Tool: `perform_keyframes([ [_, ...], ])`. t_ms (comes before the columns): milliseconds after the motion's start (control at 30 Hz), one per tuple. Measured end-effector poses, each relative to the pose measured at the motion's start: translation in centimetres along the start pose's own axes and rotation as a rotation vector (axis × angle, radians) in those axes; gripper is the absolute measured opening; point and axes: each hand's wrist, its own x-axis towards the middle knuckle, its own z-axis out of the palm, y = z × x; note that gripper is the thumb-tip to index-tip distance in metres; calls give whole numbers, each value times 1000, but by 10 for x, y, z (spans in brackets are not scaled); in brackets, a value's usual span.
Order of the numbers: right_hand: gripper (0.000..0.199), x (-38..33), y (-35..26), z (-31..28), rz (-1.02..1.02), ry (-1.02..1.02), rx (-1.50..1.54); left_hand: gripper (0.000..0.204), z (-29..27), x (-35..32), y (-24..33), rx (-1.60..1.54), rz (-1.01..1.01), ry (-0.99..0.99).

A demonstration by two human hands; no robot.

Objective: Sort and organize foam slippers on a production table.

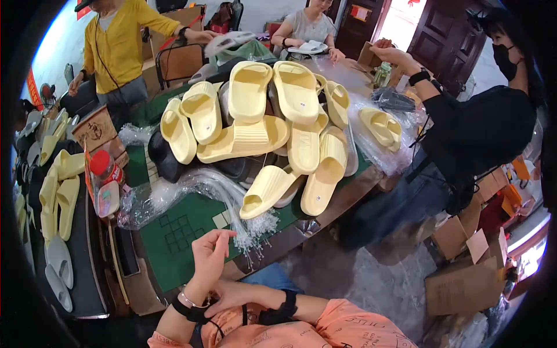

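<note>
On tbl (pixel 168 269), yel slippers (pixel 246 139), plastic (pixel 200 184) nr L hand (pixel 210 253)

Pale wall (pixel 58 69), upper left — dark panelled door (pixel 448 46), upper right, beside bright doorway (pixel 401 28). Grey floor (pixel 389 284), lower right. Green-topped table (pixel 159 261), mid-frame — brown-backed chair (pixel 181 62) behind, upper left.

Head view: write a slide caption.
Yellow slippers piled on a green table; left hand raised, right hand at the left wrist.

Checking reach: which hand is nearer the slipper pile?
Left. The left hand is raised, apart from the slipper pile, on its near side; the right hand is farther from it, behind the left.
</note>
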Motion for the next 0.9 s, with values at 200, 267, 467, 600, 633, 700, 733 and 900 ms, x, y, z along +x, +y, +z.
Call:
perform_keyframes([
  [200, 46, -44, -18, -41, 103, 337, -177, 19, -78, -3, -2, 486, 126, 148],
  [267, 36, -66, -27, -43, 164, 502, -157, 23, -116, 1, 7, 535, 98, 239],
  [467, 24, -80, -13, -36, 198, 680, -35, 39, -223, -10, 36, 690, 13, 575],
  [600, 21, -69, -17, -28, 215, 673, 5, 30, -297, -18, 56, 1006, 196, 851],
  [633, 21, -69, -20, -30, 215, 680, -9, 28, -320, -11, 52, 991, 177, 953],
  [700, 20, -69, -24, -38, 200, 692, -17, 23, -362, 0, 54, 1119, -83, 1092],
  [733, 19, -72, -23, -42, 184, 699, -24, 20, -372, -6, 58, 1217, 23, 1103],
  [900, 24, -61, -5, -52, 245, 579, -16, 31, -450, -83, 44, 1344, -76, 1238],
])
